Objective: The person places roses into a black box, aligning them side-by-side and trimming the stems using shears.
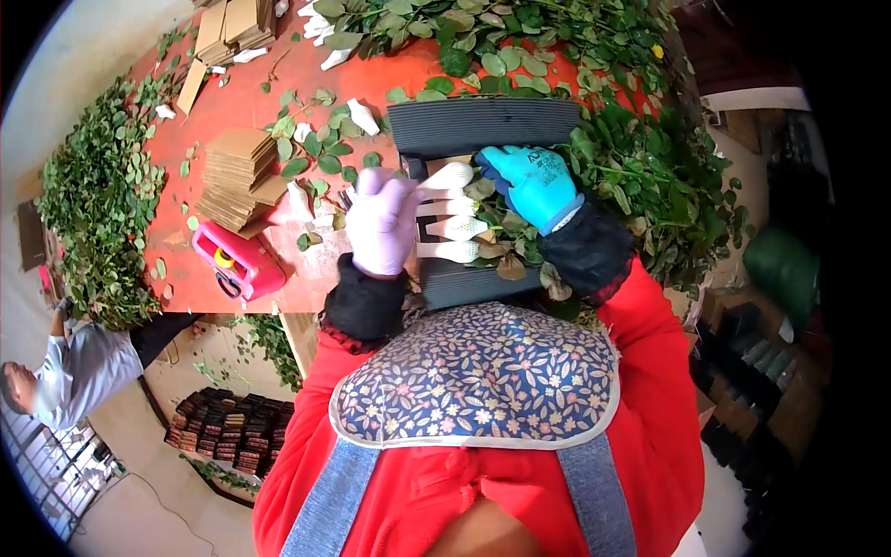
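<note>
My left hand [382,223], in a lavender glove, has its fingers bent together at the narrow tail of a white mesh sleeve [450,177]. Below that sleeve, several more sleeved flower buds [458,227] lie side by side, tails to the left and leafy stems to the right. My right hand [535,183], in a blue glove, curls closed beside the wide end of the uppermost sleeve; what its fingers grip is hidden. Under and around the row is a dark corrugated wrap [483,125], one flap beyond the buds and one nearest me.
Stacked brown cardboard pieces [237,176] and a pink jug [238,263] stand left on the red table [218,111]. Loose white sleeves [362,117] lie about. Leafy stems [640,176] pile up right, at the back and far left. A person [83,367] is at the left.
</note>
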{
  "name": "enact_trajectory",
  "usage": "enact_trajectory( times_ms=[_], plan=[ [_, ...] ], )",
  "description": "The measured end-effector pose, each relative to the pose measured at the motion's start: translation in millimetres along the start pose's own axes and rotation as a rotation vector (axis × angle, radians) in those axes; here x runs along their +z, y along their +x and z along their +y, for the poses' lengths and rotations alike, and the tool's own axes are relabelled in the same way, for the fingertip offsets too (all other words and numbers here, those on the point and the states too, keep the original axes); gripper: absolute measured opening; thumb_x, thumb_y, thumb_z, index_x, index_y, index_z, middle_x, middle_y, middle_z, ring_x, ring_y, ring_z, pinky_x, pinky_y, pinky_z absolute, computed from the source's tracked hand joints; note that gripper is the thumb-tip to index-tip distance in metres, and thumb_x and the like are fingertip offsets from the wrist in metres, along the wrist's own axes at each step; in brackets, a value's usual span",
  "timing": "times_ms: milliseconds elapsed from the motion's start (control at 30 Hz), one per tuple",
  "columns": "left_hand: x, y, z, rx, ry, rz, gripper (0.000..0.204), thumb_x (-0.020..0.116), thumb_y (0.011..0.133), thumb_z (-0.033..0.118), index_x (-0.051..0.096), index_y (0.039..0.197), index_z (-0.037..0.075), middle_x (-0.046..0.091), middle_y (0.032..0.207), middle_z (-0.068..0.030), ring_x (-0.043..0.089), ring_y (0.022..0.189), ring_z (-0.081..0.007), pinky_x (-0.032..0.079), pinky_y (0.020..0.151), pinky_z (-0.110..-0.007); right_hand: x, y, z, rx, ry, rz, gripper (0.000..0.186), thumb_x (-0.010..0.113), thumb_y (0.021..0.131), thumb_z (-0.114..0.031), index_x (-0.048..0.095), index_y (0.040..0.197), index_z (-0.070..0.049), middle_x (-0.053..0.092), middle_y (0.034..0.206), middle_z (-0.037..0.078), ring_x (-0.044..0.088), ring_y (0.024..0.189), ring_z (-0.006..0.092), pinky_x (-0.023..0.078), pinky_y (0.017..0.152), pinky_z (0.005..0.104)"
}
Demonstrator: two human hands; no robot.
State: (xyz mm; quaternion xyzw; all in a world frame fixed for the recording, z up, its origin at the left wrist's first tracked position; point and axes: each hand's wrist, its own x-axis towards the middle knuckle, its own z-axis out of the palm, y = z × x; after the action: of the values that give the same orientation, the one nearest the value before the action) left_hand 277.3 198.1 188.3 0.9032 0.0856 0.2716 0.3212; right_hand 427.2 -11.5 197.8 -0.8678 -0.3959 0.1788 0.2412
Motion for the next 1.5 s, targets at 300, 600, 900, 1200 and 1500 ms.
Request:
enact_trajectory(
  times_ms=[300, 600, 900, 1200, 1500],
  plan=[
    [-13, -30, -28, -0.624, -0.744, -0.315, 0.033, 0.056, 0.097, -0.003, 0.057, 0.129, 0.001, 0.062, 0.085, -0.0020, 0.060, 0.076, -0.0089, 0.051, 0.073, -0.026, -3, -6, 14, -0.331, -0.110, 0.100, 0.034, 0.066, 0.086, -0.011, 0.066, 0.120, -0.011, 0.066, 0.121, 0.012, 0.068, 0.094, 0.0339, 0.056, 0.079, 0.0460],
    [-30, -22, -28, -0.737, -0.652, -0.037, 0.015, 0.067, 0.101, 0.013, 0.071, 0.099, -0.001, 0.066, 0.076, -0.0016, 0.059, 0.069, -0.0087, 0.049, 0.065, -0.026, -1, 1, 13, -0.246, 0.124, 0.055, 0.018, 0.067, 0.087, -0.009, 0.067, 0.105, -0.005, 0.066, 0.110, 0.011, 0.067, 0.084, 0.0314, 0.055, 0.073, 0.0430],
    [15, -39, -30, -0.505, -0.464, -0.459, 0.023, 0.073, 0.097, 0.021, 0.067, 0.102, 0.000, 0.068, 0.079, -0.0094, 0.065, 0.075, -0.0148, 0.052, 0.068, -0.032, 0, -10, 10, -0.345, -0.116, -0.028, 0.025, 0.071, 0.088, -0.012, 0.068, 0.111, -0.004, 0.062, 0.134, 0.018, 0.069, 0.090, 0.0353, 0.056, 0.078, 0.0425],
    [-145, -102, -55, -0.541, 0.363, -0.963, 0.039, 0.081, 0.082, 0.024, 0.069, 0.118, 0.013, 0.067, 0.115, -0.0164, 0.069, 0.090, -0.0380, 0.056, 0.082, -0.049, -1, -14, 7, -0.298, -0.223, -0.005, 0.023, 0.071, 0.084, -0.006, 0.069, 0.107, -0.004, 0.063, 0.137, 0.018, 0.068, 0.084, 0.0374, 0.055, 0.074, 0.0469],
    [-44, -42, -20, -0.072, -0.046, -0.489, 0.040, 0.073, 0.092, 0.037, 0.066, 0.123, 0.011, 0.064, 0.101, -0.0116, 0.068, 0.089, -0.0339, 0.055, 0.072, -0.043, -60, -13, -42, -0.407, -0.190, -0.017, 0.030, 0.069, 0.092, -0.014, 0.069, 0.120, -0.005, 0.067, 0.125, 0.018, 0.068, 0.098, 0.0370, 0.056, 0.079, 0.0453]
  ],
)
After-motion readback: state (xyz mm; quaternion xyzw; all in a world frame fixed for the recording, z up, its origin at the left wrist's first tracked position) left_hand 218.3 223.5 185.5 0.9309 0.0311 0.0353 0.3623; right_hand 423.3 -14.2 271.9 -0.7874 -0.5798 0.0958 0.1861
